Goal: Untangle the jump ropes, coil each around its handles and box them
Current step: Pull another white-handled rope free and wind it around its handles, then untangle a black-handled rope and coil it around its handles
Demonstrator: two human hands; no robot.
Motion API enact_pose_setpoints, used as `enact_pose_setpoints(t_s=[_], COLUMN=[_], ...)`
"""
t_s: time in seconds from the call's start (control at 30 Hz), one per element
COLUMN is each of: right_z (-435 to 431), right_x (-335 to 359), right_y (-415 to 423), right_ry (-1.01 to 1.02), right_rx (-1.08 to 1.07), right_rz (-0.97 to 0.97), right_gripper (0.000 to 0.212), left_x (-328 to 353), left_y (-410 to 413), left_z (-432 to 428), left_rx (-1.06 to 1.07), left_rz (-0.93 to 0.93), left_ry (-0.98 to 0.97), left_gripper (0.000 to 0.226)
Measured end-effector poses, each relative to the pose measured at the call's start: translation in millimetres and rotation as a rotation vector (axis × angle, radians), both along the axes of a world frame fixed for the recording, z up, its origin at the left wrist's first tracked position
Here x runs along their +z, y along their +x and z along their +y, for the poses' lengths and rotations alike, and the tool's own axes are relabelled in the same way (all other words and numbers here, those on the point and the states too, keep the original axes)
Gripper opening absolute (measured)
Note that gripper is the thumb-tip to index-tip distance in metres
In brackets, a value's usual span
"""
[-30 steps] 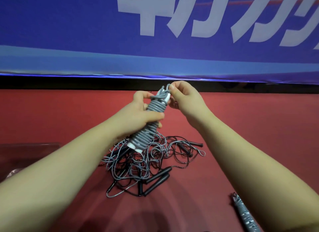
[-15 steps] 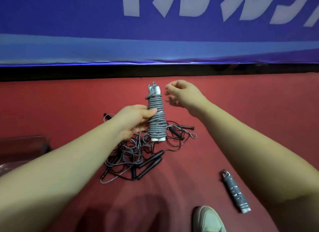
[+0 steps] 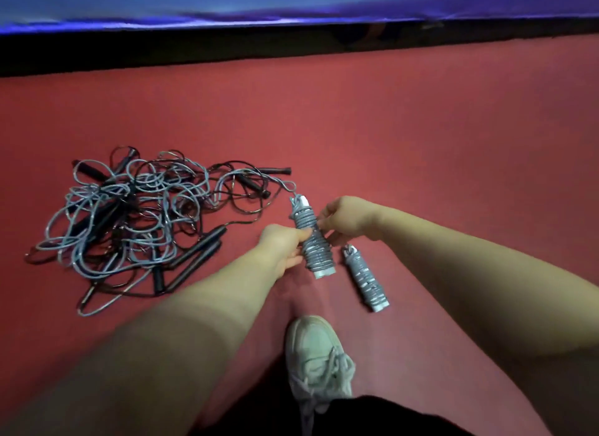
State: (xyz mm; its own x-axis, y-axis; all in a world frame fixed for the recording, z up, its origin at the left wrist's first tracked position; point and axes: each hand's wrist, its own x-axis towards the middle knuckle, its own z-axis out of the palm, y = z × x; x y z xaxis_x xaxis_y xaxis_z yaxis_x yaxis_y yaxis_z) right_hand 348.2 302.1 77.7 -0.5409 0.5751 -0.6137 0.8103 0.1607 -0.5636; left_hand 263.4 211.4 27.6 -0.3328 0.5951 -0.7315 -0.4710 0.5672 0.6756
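Observation:
My left hand (image 3: 284,245) grips a coiled grey jump rope (image 3: 313,241), wound tightly round its white-ended handles and held upright just above the red floor. My right hand (image 3: 346,217) pinches the same coil near its top from the right. A second coiled grey jump rope (image 3: 366,278) lies on the floor just right of the held one. A tangled pile of grey and black jump ropes (image 3: 136,218) with black handles spreads over the floor to the left.
A pale sneaker (image 3: 316,357) stands on the red floor (image 3: 421,137) below the hands. A black strip and blue banner (image 3: 291,1) run along the far edge. No box is visible in this view.
The view has tilted down and swung right. The held coil has come down to the right beside the finished coil, and my right hand, open a moment ago, now pinches it.

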Motion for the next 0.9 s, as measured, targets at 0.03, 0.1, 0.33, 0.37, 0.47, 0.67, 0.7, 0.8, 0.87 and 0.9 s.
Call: enact_pose_setpoints(t_s=[0.03,0.1,0.33,0.37,0.47,0.67,0.7,0.8,0.87,0.9], right_z=[3,5,4,2,-6,-18,-18,-20,-22,-24], right_x=[-10,-30,-84,-88,-100,-96,-93,-83,-76,-73], right_y=[10,27,63,64,66,56,53,42,31,25], right_ry=[-0.003,0.007,0.070,0.094,0.132,0.193,0.214,0.281,0.342,0.373], right_rx=[-0.003,0.038,0.103,0.116,0.194,0.395,0.422,0.496,0.531,0.552], right_rz=[-0.040,-0.152,-0.329,-0.364,-0.431,-0.468,-0.479,-0.504,-0.481,-0.462], right_gripper=[0.021,0.028,0.030,0.031,0.035,0.041,0.042,0.042,0.042,0.040], left_x=[-12,-33,-91,-96,-100,-86,-82,-67,-58,-53], left_y=[12,32,71,74,79,60,54,34,14,4], left_z=[5,11,23,23,23,21,18,9,-1,-7], left_rx=[-0.008,-0.037,-0.216,-0.242,-0.347,-0.534,-0.546,-0.579,-0.588,-0.598], left_rz=[-0.011,-0.015,0.048,0.044,0.104,0.325,0.357,0.483,0.565,0.601], left_ry=[-0.023,-0.078,-0.197,-0.209,-0.212,-0.222,-0.214,-0.221,-0.243,-0.248], left_gripper=[0.027,0.018,0.024,0.019,0.027,0.035,0.034,0.036,0.037,0.037])
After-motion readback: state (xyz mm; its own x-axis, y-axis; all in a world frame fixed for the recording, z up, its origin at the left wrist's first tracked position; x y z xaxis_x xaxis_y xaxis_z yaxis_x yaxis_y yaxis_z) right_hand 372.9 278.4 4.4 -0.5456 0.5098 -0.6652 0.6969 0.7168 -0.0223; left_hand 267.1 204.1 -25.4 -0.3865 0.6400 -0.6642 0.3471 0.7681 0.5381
